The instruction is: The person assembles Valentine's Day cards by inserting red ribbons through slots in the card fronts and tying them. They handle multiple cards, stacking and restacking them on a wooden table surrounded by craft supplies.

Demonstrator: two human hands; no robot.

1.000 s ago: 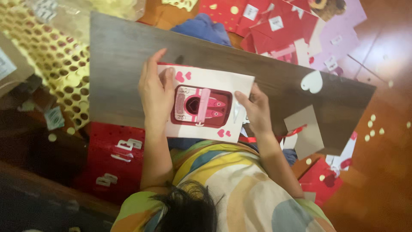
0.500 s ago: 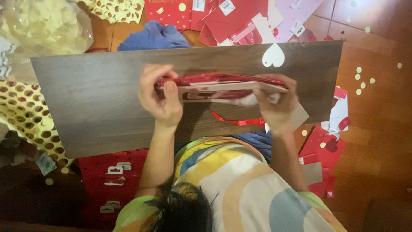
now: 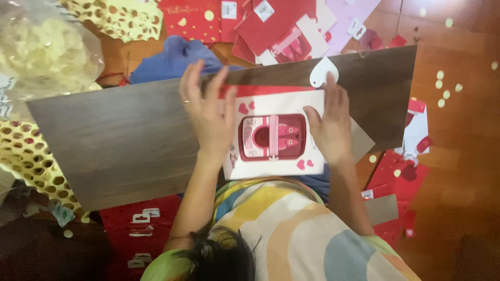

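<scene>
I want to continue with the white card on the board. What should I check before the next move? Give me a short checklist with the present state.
1. White card lies flat on the wooden board: ok.
2. Left hand rests on the card's left edge, fingers spread: ok.
3. Right hand lies flat on the card's right edge: ok.
4. Edges aligned: not ok, a red layer shows beyond the card's far edge.
5. White paper heart at the board's far edge, loose or stuck: cannot tell.
</scene>
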